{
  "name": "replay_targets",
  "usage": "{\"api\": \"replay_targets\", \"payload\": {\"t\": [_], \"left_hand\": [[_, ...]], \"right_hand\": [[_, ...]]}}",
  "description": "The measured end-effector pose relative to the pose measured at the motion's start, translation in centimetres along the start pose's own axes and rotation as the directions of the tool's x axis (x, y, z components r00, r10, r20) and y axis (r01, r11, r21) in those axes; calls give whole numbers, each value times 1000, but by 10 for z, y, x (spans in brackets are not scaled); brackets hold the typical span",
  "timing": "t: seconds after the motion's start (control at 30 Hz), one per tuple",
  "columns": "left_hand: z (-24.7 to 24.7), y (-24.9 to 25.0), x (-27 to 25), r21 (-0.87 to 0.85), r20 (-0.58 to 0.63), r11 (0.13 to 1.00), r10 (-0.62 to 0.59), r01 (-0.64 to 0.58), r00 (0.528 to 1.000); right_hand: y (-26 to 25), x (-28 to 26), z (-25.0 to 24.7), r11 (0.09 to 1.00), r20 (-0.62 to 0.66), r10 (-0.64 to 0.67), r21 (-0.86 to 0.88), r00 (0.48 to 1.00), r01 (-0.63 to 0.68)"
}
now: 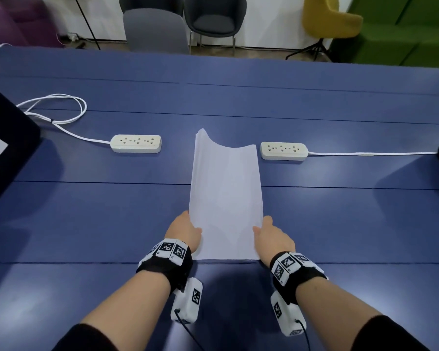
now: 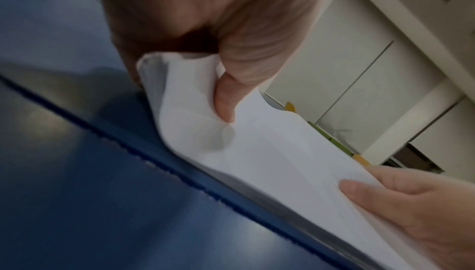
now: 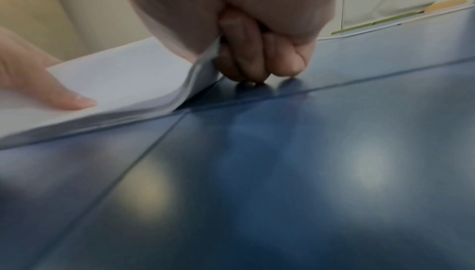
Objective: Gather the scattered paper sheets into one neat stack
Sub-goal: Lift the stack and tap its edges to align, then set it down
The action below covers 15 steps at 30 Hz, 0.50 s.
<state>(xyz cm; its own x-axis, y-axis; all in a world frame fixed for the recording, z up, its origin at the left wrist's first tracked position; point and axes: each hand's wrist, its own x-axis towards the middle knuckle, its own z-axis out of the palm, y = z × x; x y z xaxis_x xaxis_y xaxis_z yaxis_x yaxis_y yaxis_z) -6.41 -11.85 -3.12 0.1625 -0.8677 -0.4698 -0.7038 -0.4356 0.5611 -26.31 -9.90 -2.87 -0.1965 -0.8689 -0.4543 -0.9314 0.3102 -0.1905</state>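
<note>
One stack of white paper sheets [image 1: 225, 193] stands with its near edge on the blue table [image 1: 86, 211], bowed so its far corners curl up. My left hand [image 1: 185, 230] grips the stack's left side, thumb on top and fingers beneath; the stack [image 2: 270, 152] and that hand [image 2: 226, 95] show in the left wrist view. My right hand [image 1: 270, 233] grips the right side the same way. In the right wrist view its curled fingers [image 3: 257, 59] sit under the stack's lifted edge [image 3: 123, 83], knuckles touching the table.
Two white power strips lie beyond the stack, one on the left [image 1: 136, 143] with a looped cord [image 1: 58, 110], one on the right [image 1: 283, 151]. A black object [image 1: 8, 143] sits at the left edge. Chairs [image 1: 213, 19] stand past the far edge.
</note>
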Motion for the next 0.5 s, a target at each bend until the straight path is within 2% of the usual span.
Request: {"api": "replay_targets", "payload": {"t": [0.17,0.5], "left_hand": [[3,1,2,19,-3,1000,-19,19,1000],[7,-1,3,26,-10,999,-25,25,1000]], "right_hand": [[1,-3,6,998,-33,16,-62,999,-18],[2,-2,0,999,-23,16,-31,1000,-16]]}}
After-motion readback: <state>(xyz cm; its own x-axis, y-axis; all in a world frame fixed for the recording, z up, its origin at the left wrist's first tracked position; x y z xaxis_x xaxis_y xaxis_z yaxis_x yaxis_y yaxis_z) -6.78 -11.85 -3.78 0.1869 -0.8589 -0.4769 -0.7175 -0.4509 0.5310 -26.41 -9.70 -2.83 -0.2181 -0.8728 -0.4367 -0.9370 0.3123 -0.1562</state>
